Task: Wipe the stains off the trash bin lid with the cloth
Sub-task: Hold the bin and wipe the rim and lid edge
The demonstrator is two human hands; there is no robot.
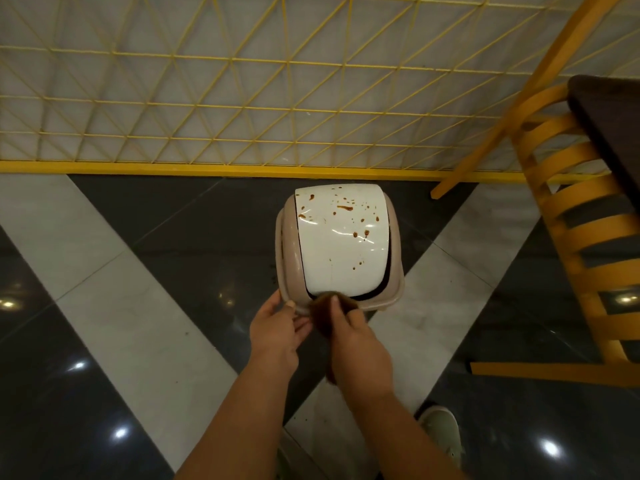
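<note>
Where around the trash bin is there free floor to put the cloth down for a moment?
Left of the trash bin, the floor up to the yellow fence is bare. On the right it is crowded: the chair stands close. The near side is taken by both hands and a shoe.

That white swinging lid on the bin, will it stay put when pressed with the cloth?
Probably not: the glossy white curved lid shows dark gaps along its edges, so it likely pivots. Its shine suggests a slippery surface. The left hand on the beige plastic bin rim may steady things.
</note>
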